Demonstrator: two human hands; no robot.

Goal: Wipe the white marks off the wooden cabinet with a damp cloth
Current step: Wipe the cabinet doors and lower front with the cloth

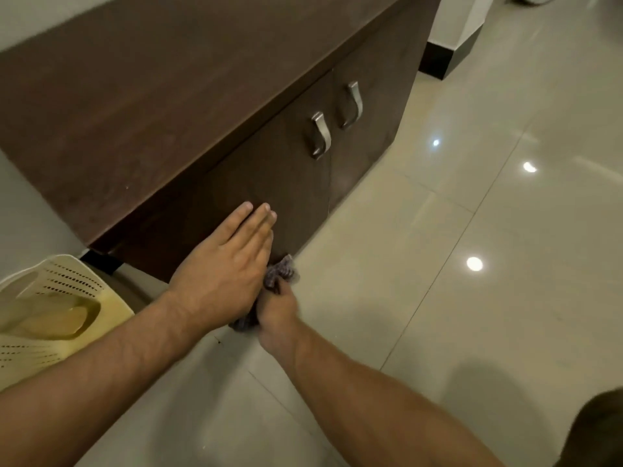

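Note:
A low dark brown wooden cabinet (161, 96) runs from the lower left to the upper right, with two doors and two curved metal handles (322, 134). My left hand (226, 261) lies flat against the lower part of the left door, fingers together and straight. Just below and to its right, my right hand (278, 313) is closed around a crumpled grey-purple cloth (281, 269), pressed at the bottom edge of the door near the floor. Part of the cloth is hidden behind my hands. No white marks show on the door from here.
A cream plastic chair or basket (57, 308) with perforated sides stands at the lower left, close to the cabinet's end. Glossy beige floor tiles (472, 264) fill the right side. A white wall with black skirting (438, 62) meets the cabinet's far end.

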